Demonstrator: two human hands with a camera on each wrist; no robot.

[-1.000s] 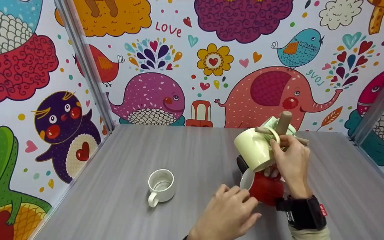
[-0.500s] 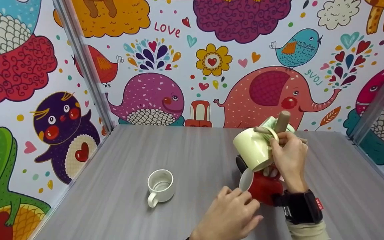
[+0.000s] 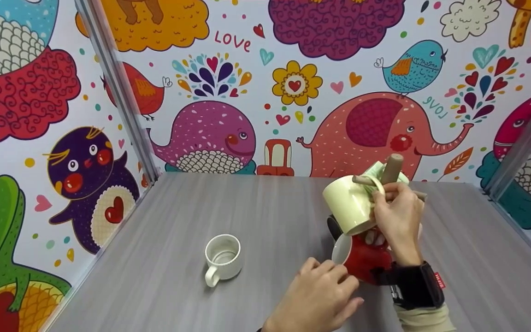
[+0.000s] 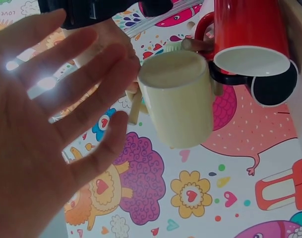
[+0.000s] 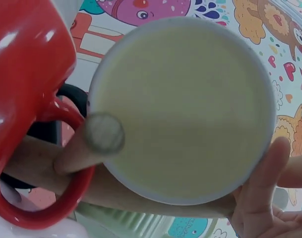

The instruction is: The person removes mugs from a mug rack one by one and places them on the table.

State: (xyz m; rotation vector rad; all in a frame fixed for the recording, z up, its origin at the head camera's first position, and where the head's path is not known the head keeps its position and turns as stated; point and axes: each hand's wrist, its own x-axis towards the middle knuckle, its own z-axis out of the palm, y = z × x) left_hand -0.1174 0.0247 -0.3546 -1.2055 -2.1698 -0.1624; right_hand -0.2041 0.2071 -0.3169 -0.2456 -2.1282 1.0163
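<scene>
Almost no change against a second ago: only a small settling of the cream mug [image 3: 349, 204] on the peg of the wooden mug rack [image 3: 391, 168], above the red mug [image 3: 368, 259], over the grey bench [image 3: 178, 258]. Right hand [image 3: 397, 221] still pinching the handle of the cream mug, left hand [image 3: 318, 295] relaxed and holding nothing beside the red mug. Hanging judged nearly finished, small white cup [image 3: 222, 256] standing apart.

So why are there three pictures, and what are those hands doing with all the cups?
A person wears three cameras: one on the head looking down, and one on each wrist. That is why you get three views of one moment. The right hand holds a pale yellow mug by its handle at a peg of a wooden mug tree. A red mug and a black mug hang there too. The left hand is open, with its fingers by the red mug. A white cup stands alone on the grey table. The wrist views show the mugs very close, from below.
</scene>
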